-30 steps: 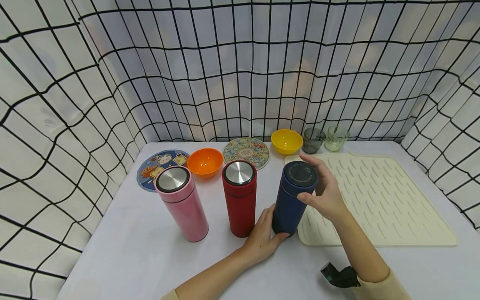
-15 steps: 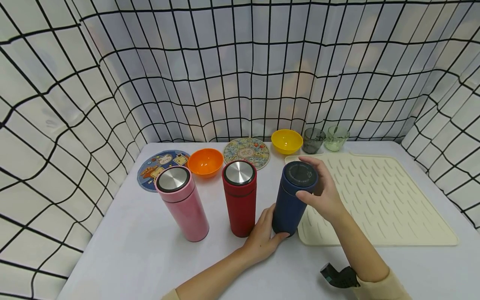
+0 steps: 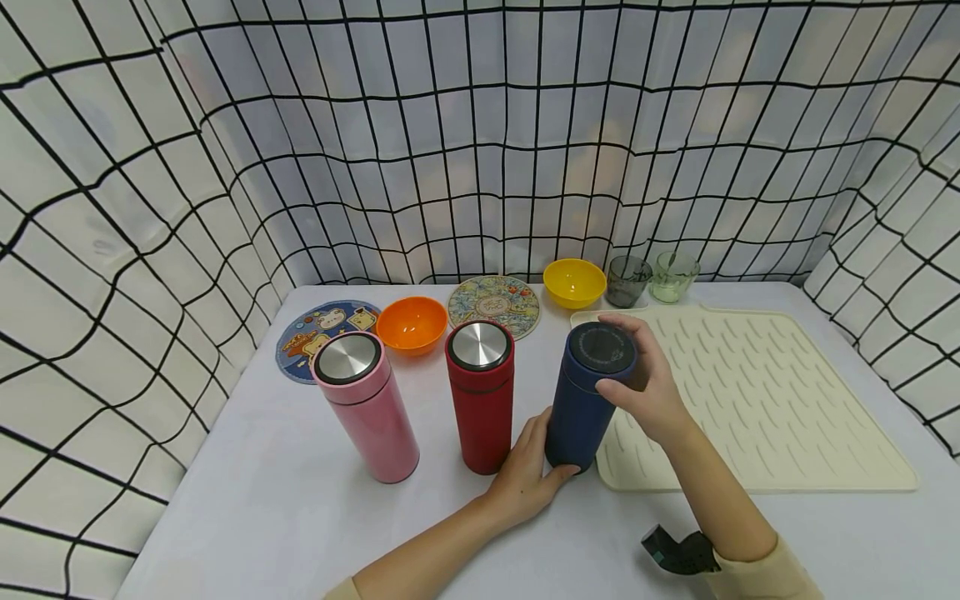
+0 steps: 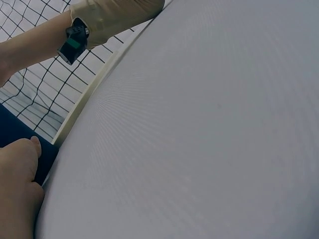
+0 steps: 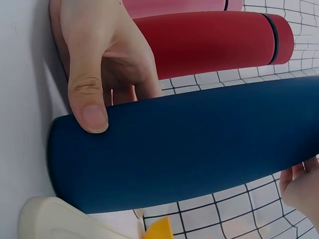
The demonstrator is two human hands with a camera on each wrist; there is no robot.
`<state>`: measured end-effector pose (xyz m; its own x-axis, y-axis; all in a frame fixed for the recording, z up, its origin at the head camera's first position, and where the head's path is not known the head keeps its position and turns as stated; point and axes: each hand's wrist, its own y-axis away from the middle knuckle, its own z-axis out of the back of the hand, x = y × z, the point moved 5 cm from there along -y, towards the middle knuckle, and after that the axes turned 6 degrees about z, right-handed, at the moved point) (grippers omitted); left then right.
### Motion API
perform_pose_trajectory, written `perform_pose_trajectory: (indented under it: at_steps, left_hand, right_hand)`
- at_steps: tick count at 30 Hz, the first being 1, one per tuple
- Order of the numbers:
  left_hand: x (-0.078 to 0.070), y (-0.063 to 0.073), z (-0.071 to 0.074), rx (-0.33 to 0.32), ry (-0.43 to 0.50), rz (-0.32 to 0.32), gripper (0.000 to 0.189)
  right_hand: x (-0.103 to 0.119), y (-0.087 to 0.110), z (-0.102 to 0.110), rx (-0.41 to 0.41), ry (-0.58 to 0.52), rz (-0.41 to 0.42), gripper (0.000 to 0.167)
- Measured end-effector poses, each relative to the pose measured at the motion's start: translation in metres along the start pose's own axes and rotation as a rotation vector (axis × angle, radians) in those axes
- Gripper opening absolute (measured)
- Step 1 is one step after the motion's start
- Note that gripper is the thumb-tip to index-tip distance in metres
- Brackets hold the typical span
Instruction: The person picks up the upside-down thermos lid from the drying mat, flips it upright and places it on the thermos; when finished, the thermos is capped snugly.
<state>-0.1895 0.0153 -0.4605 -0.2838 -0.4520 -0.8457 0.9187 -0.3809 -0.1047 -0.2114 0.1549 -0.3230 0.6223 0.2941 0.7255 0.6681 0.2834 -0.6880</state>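
Note:
A dark blue thermos [image 3: 581, 421] stands upright with a black disc on top of its lid [image 3: 602, 347]. My left hand [image 3: 525, 482] holds it low, near its base; in the right wrist view the left thumb [image 5: 93, 117] lies across the blue wall. At the top, my right hand [image 3: 651, 392] grips the lid, thumb in front and fingers round the far side. The left wrist view catches only part of the left hand [image 4: 17, 179] against the blue body. Left of it stand a red thermos [image 3: 483, 421] and a pink thermos [image 3: 378, 433], both with silver-topped lids.
A cream ridged mat [image 3: 757, 400] lies to the right, close by the blue thermos. Behind are an orange bowl [image 3: 411, 325], a yellow bowl [image 3: 574, 283], two glass cups [image 3: 628, 282] and two round patterned mats [image 3: 493, 307]. Black netting [image 3: 506, 146] surrounds the table.
The right thumb shifts slightly at the lid, and the faint print on the lid's top appears turned. The left hand and the three thermoses keep their places.

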Motion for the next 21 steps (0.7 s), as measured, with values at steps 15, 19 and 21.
perform_pose_trajectory:
  at_steps: [15, 19, 21]
  left_hand:
    - [-0.0011, 0.0003, 0.0003, 0.006, -0.001, 0.005, 0.078]
    - [-0.0007, 0.0000, 0.0005, -0.001, -0.003, -0.005, 0.078]
    - [-0.0005, -0.0002, 0.0005, -0.003, -0.006, -0.007, 0.078]
  right_hand:
    - [0.0048, -0.0001, -0.0019, 0.013, -0.054, -0.006, 0.056]
    - [0.0035, -0.0001, -0.0001, -0.026, 0.026, 0.005, 0.065]
    - [0.0026, -0.0004, -0.0002, -0.026, 0.023, -0.010, 0.067]
